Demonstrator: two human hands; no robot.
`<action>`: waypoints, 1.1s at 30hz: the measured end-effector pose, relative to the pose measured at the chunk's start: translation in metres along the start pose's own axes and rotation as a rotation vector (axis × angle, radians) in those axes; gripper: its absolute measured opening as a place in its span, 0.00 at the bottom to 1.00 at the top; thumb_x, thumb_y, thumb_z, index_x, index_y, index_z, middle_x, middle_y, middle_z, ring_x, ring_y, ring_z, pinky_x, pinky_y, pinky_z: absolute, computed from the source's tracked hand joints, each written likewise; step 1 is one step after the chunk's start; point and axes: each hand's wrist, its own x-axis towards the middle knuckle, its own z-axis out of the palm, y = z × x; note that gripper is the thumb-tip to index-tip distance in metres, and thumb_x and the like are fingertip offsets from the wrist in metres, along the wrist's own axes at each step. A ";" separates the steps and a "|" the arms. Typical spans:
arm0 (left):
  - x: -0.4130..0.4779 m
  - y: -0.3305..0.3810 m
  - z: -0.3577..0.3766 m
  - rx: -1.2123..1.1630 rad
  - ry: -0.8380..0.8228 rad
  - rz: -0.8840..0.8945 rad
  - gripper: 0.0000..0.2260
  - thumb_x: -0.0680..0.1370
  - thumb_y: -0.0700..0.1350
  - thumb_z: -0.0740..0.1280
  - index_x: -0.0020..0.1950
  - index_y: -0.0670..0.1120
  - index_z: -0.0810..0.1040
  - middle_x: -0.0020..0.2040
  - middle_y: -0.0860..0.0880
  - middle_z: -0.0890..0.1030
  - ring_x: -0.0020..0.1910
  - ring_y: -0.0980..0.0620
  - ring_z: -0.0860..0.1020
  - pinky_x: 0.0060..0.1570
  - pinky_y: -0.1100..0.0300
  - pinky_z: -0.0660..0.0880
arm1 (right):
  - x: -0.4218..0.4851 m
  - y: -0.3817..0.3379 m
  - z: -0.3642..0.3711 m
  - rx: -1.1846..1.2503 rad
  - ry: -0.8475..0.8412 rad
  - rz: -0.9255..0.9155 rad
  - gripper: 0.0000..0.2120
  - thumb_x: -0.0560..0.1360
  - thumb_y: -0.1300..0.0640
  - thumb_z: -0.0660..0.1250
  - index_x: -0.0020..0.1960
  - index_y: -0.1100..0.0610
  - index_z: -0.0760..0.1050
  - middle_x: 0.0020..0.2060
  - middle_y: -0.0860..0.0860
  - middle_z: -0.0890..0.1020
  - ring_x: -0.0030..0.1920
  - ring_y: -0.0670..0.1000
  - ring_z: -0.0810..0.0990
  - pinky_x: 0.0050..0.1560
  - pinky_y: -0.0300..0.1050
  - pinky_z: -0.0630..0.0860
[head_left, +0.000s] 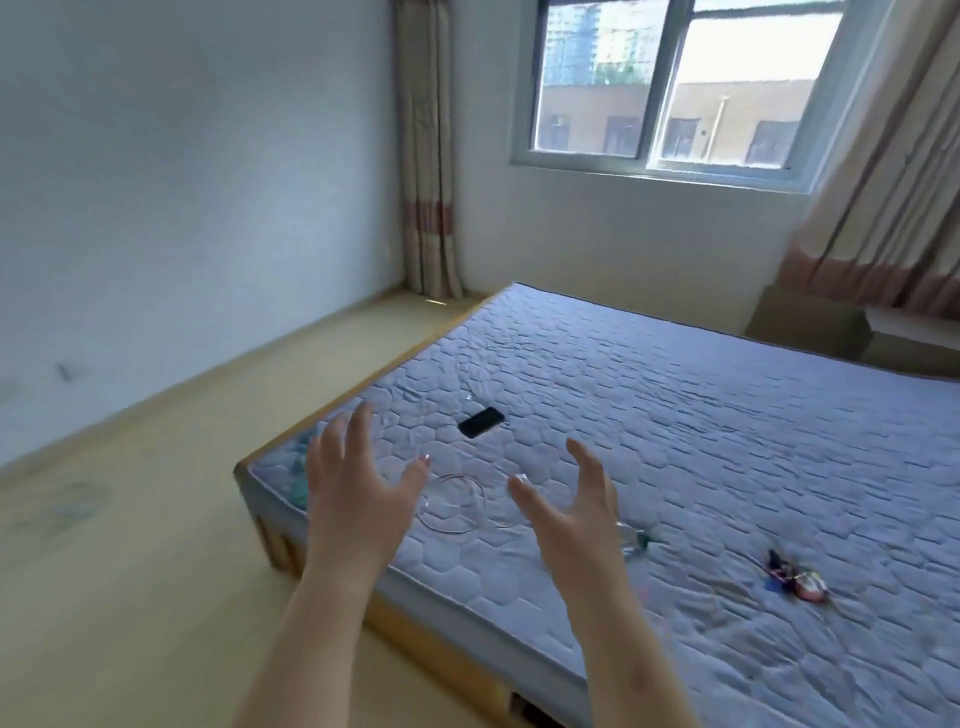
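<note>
Basically nothing was done yet at this point. Both hands were up over the near corner of the bed (675, 415), the left hand (353, 483) and right hand (571, 499) spread wide, fingers loose, holding nothing at all. The thin ring (452, 501) (coiled wire or a clear lid, couldn't tell) lay flat on the bed right between them, untouched as far as I could see. A black phone (481, 421) sat just beyond it, and some small colourful bits (797, 577) lay well off to the right. My guess: the grab itself and everything after it was left to do.
</note>
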 end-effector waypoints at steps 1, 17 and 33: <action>0.011 -0.019 -0.015 0.007 0.031 -0.019 0.32 0.74 0.51 0.69 0.74 0.45 0.61 0.73 0.43 0.63 0.74 0.44 0.57 0.73 0.49 0.52 | 0.004 -0.007 0.025 0.006 -0.037 -0.003 0.33 0.73 0.50 0.70 0.73 0.45 0.59 0.67 0.44 0.62 0.68 0.46 0.62 0.71 0.48 0.60; 0.232 -0.222 -0.180 0.116 0.301 -0.251 0.32 0.76 0.53 0.66 0.76 0.53 0.54 0.77 0.49 0.53 0.76 0.48 0.50 0.72 0.48 0.55 | 0.135 -0.126 0.366 0.097 -0.401 -0.211 0.32 0.74 0.52 0.69 0.73 0.48 0.59 0.72 0.49 0.60 0.72 0.49 0.59 0.68 0.45 0.59; 0.476 -0.402 -0.303 0.019 0.487 -0.343 0.30 0.77 0.53 0.65 0.76 0.56 0.54 0.76 0.54 0.53 0.75 0.49 0.54 0.67 0.50 0.61 | 0.261 -0.235 0.688 0.270 -0.548 -0.239 0.31 0.75 0.50 0.68 0.73 0.44 0.58 0.73 0.44 0.57 0.72 0.46 0.59 0.60 0.42 0.62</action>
